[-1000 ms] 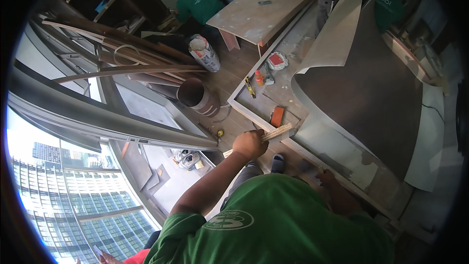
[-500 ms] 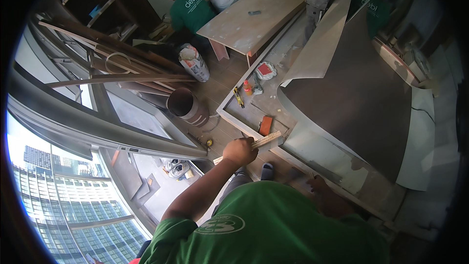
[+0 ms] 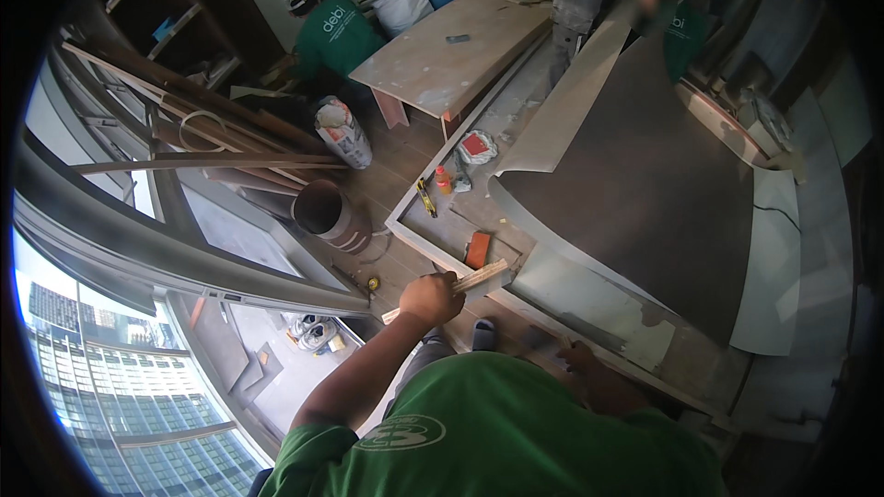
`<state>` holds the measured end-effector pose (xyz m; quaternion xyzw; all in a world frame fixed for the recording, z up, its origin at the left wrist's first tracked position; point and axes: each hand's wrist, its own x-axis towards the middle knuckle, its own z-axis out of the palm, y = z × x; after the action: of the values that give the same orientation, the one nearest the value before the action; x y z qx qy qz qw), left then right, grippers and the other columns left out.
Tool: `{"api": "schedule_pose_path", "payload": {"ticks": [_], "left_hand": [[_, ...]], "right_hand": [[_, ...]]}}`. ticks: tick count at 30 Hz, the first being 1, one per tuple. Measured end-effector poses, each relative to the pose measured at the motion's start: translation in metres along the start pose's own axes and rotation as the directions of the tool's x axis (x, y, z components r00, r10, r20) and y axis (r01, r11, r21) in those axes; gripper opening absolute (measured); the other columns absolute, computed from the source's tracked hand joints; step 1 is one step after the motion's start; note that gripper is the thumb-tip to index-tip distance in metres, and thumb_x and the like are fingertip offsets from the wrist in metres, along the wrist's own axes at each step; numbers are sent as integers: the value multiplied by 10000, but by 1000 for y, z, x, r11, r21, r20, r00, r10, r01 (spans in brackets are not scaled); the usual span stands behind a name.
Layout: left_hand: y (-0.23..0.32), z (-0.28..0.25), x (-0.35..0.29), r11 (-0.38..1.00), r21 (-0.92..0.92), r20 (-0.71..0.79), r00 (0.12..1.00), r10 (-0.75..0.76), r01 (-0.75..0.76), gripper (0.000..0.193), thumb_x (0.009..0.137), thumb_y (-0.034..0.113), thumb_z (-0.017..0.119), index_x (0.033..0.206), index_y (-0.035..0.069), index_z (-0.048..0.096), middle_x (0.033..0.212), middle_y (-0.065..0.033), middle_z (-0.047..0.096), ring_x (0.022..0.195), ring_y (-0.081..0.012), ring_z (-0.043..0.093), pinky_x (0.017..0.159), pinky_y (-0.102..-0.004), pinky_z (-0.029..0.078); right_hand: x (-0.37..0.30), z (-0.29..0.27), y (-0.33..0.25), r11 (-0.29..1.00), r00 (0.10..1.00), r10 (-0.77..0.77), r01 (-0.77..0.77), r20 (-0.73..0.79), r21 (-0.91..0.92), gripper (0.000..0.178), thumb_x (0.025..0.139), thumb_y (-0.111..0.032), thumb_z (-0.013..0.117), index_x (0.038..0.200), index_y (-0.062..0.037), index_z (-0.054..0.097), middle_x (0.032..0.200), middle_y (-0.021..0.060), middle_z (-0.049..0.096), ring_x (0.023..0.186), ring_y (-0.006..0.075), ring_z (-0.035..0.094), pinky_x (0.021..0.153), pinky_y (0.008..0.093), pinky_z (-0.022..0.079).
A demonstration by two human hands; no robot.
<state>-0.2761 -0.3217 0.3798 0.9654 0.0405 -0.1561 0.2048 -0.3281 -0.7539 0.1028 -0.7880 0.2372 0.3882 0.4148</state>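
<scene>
My left hand [image 3: 433, 299] is closed around a pale plywood strip [image 3: 483, 277] with a layered edge, held at a slant. The strip's far end hangs over the corner of a low, white-edged platform. Beside the platform's near edge, low in the picture, is my right hand [image 3: 580, 359]. Its fingers look curled together in shadow, and I cannot make out what they hold. A dark, blurred shape [image 3: 539, 340] lies just left of it. On the platform, beyond the strip, rests an orange block [image 3: 477, 249].
A large brown sheet [image 3: 635, 184] with curling pale edges covers the platform's right side. A yellow tool [image 3: 425, 198] and orange bottle [image 3: 443, 180] stand beyond. Left are a brown bucket [image 3: 354, 227], a sack [image 3: 343, 133] and long boards [image 3: 184, 110]. Co-workers are at the back, near a wooden table [image 3: 433, 60].
The view has shifted, so the room sits further left in the picture. My left hand keeps its hold on the plywood strip. A co-worker's arm at the top has moved.
</scene>
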Motion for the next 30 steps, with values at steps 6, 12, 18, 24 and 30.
{"api": "schedule_pose_path", "payload": {"ticks": [6,12,18,24,30], "left_hand": [[3,-2,-3,1000,17,-2,1000,-9,9,342,822,386,677,1032,117,700,951,-167,732,906,-382,704,824,-489,565],[0,0,-7,1000,6,-5,1000,-11,11,344,829,385,674,1041,116,698,954,-170,732,910,-382,705,826,-486,566],[-1,3,-6,1000,4,-8,1000,-9,9,336,832,385,669,1035,118,698,966,-161,733,922,-377,703,830,-485,565],[2,-3,-8,999,47,44,999,-22,20,346,866,379,635,1091,122,691,1006,-162,739,946,-349,714,845,-468,575],[6,-8,-8,999,38,35,999,-12,11,340,865,374,636,1086,122,691,1010,-156,740,955,-346,712,849,-463,575]], "right_hand": [[-2,1,-3,998,1000,5,-5,-1,-68,643,733,-271,849,1202,77,581,946,194,649,731,278,658,584,416,567],[-4,4,-9,995,1000,0,-2,-13,-104,626,758,-287,833,1215,59,582,948,190,656,693,275,657,596,419,567],[1,-1,-8,990,997,61,-55,40,-133,690,754,-302,824,1278,61,560,1114,223,655,858,304,695,646,412,608],[-1,1,-5,998,1000,12,-11,18,-69,594,742,-299,829,1160,49,590,915,168,638,696,256,631,594,424,543],[-2,0,-8,995,1000,9,-10,-7,-104,613,738,-303,834,1171,55,588,928,185,649,731,277,663,610,440,559]]}}
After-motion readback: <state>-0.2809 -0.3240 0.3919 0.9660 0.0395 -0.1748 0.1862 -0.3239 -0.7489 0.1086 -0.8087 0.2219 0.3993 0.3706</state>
